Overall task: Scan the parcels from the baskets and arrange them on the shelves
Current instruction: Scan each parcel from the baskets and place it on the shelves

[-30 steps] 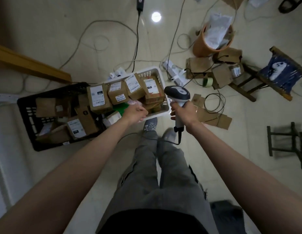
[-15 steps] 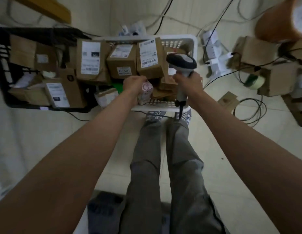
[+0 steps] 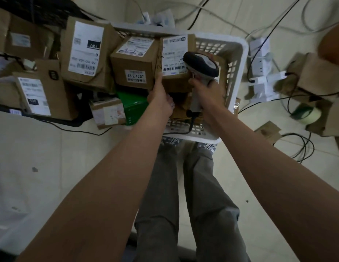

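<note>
Gripping parcel (image 3: pixel 175 59) edge, scanner (image 3: pixel 201 66) alongside

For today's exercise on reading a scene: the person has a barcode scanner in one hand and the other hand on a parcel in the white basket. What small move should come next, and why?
Probably lift the parcel slightly and aim the scanner at its barcode. The left hand already grips its near edge, the right hand holds the scanner just beside the label, and the parcel sits in the white basket, seemingly unscanned.
</note>
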A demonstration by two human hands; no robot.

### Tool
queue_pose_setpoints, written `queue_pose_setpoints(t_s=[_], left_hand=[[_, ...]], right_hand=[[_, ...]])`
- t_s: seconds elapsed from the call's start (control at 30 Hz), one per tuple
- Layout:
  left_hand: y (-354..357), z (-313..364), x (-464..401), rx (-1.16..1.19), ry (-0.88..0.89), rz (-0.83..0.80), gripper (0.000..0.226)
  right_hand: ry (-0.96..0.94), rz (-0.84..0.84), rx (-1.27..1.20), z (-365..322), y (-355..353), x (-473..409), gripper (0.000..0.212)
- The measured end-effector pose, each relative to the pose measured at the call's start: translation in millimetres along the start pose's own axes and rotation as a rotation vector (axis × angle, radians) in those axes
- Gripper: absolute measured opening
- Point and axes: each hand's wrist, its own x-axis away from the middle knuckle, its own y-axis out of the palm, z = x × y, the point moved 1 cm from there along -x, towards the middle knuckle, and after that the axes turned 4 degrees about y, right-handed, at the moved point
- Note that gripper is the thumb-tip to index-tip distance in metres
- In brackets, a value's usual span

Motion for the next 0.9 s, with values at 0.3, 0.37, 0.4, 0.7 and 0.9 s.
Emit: queue_pose_setpoints(t_s=[0.3, 0.37, 0.4, 0.7, 0.9], left_hand=[[3.0, -7.0, -1.8, 0.058, -0.006, -0.036, 0.052], [0.5, -10.3, 3.2, 0.046, 0.015, -0.067, 0.053], [-1.3, -11.8, 6.4, 0.038, 0.027, -0.082, 0.054], [-25.7, -25.8, 58.9, -0.149, 0.023, -0.237, 0.054], [-52.9, -19.8, 129.6, -0.21, 0.002, -0.396, 0.022]], right_hand=[[-0.055, -0.049, -0.083, 2.9, -9.5, 10.4, 0.024], [-0.028, -0.068, -0.118, 6.8, -17.5, 19.8, 0.031], [-0.014, -0.072, -0.135, 9.1, -22.4, 25.2, 0.037], [0.04, -0.004, -0.149, 23.1, -73.8, 87.0, 0.035], [0.008, -0.01, -0.13, 2.9, -97.6, 146.5, 0.034]])
